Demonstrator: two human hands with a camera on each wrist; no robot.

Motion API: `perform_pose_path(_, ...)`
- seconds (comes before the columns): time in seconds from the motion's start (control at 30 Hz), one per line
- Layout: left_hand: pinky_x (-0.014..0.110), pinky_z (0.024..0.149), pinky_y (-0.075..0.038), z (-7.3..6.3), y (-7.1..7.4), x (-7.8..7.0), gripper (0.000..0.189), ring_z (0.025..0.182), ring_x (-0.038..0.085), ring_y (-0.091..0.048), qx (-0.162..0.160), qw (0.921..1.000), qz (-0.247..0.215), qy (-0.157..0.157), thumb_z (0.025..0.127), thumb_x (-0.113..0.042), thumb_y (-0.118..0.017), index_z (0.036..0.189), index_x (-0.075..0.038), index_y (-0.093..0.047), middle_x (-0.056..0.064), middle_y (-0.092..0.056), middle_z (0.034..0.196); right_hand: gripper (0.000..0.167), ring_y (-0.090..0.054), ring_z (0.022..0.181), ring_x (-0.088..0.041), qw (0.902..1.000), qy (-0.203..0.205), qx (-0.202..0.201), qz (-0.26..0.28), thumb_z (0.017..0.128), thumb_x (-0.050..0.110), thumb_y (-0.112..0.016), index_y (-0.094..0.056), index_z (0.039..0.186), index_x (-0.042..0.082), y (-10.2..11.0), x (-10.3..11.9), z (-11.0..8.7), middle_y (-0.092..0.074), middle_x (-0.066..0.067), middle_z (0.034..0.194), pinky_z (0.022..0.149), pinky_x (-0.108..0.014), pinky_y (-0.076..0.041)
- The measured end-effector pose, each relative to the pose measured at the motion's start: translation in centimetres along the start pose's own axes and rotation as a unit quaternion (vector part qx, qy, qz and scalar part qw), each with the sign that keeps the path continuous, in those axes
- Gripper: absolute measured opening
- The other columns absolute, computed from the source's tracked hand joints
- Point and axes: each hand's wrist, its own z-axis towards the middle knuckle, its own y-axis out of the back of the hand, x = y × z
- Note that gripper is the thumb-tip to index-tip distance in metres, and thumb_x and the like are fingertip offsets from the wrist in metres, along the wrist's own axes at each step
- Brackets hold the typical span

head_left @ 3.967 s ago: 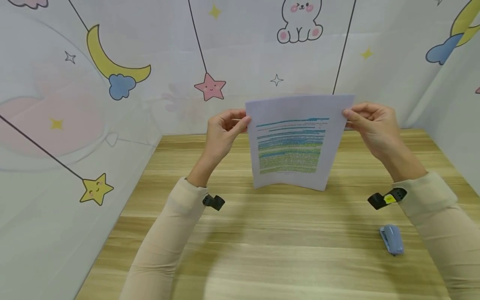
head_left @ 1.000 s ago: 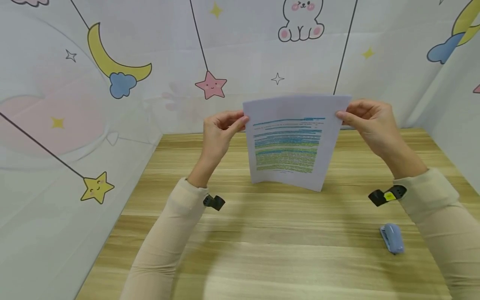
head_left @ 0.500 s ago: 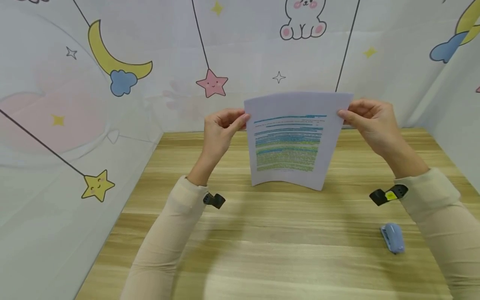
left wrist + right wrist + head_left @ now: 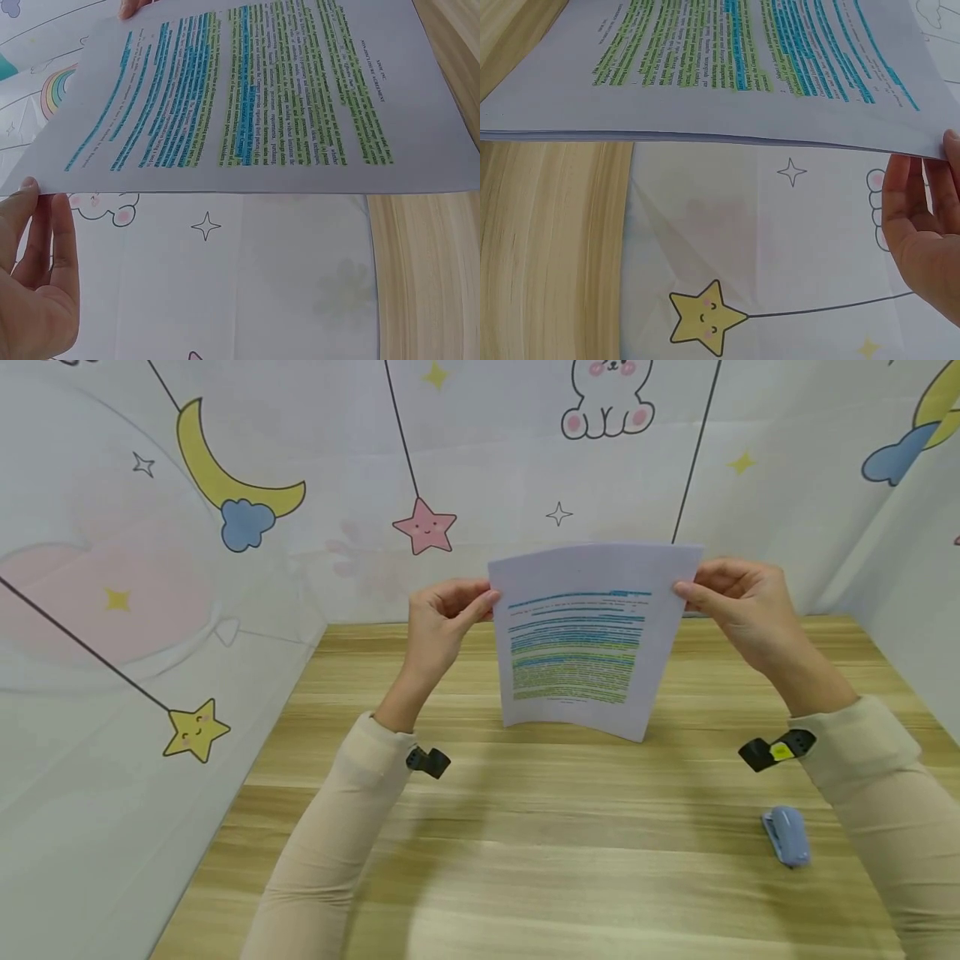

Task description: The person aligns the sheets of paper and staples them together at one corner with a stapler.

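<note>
My left hand (image 4: 437,631) pinches the left edge of a stack of printed paper (image 4: 581,714) near its upper corner, thumb in front. On the opposite edge, my right hand (image 4: 750,614) pinches the stack the same way. The white sheets stand upright and bow slightly, with lines of text highlighted in blue and yellow-green. In the right wrist view, the edge of the paper stack (image 4: 667,124) shows more than one layer. The heading reads "Non-Disclosure Agreement" in the left wrist view, at the end away from the hands. Whether the lower edge touches the table cannot be told.
A small light-blue stapler (image 4: 787,836) lies on the wood-grain table (image 4: 570,868), beside the right forearm. White cloth (image 4: 495,460) with cartoon stars, moons and a bear hangs behind the table and along its sides. Each wrist carries a black strap.
Both hands keep their pinch on the paper stack. Compared with four seconds ago, it sits very slightly further left and higher. The stapler stays in place on the table.
</note>
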Motion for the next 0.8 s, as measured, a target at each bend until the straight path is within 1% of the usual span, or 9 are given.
perform_pose_path(0.23,0.031,0.072,-0.060,-0.08,0.04,-0.05,0.013,0.070,0.015,-0.070,-0.003,1.0000,-0.003,-0.001,0.090,0.005,-0.069,0.100,0.014,-0.072,0.017,-0.074,0.088,0.013,-0.070,0.080,-0.017,0.9999,-0.003,-0.005,-0.010,0.089,-0.007,-0.069,-0.070,0.101,-0.012,0.12,-0.05,-0.06,-0.075,-0.009,0.092,0.073,-0.022,-0.058)
perform_pose_path(0.4,0.031,0.072,-0.061,-0.17,0.12,0.04,0.013,0.070,0.014,-0.070,-0.006,1.0000,-0.002,-0.003,0.090,0.006,-0.069,0.099,0.014,-0.071,0.016,-0.074,0.088,0.012,-0.069,0.080,-0.016,0.9998,0.004,-0.007,-0.019,0.089,-0.006,-0.070,-0.069,0.099,-0.012,0.15,-0.21,-0.09,-0.075,-0.008,0.090,0.073,-0.022,-0.058)
perform_pose_path(0.63,0.032,0.072,-0.061,-0.28,0.12,-0.05,0.012,0.071,0.014,-0.070,-0.005,1.0000,0.006,-0.005,0.090,0.005,-0.069,0.098,0.014,-0.071,0.019,-0.073,0.089,0.009,-0.070,0.081,-0.017,0.9998,0.014,-0.002,-0.012,0.089,-0.010,-0.068,-0.069,0.097,-0.014,0.16,-0.32,-0.08,-0.075,-0.009,0.090,0.076,-0.023,-0.058)
perform_pose_path(0.8,0.031,0.072,-0.060,-0.20,0.08,0.06,0.012,0.072,0.013,-0.070,-0.011,0.9998,0.010,-0.009,0.090,0.005,-0.069,0.098,0.014,-0.071,0.019,-0.073,0.089,0.011,-0.069,0.081,-0.017,0.9992,0.015,-0.008,-0.035,0.089,-0.006,-0.071,-0.069,0.098,-0.013,0.12,-0.19,-0.11,-0.075,-0.007,0.090,0.076,-0.022,-0.058)
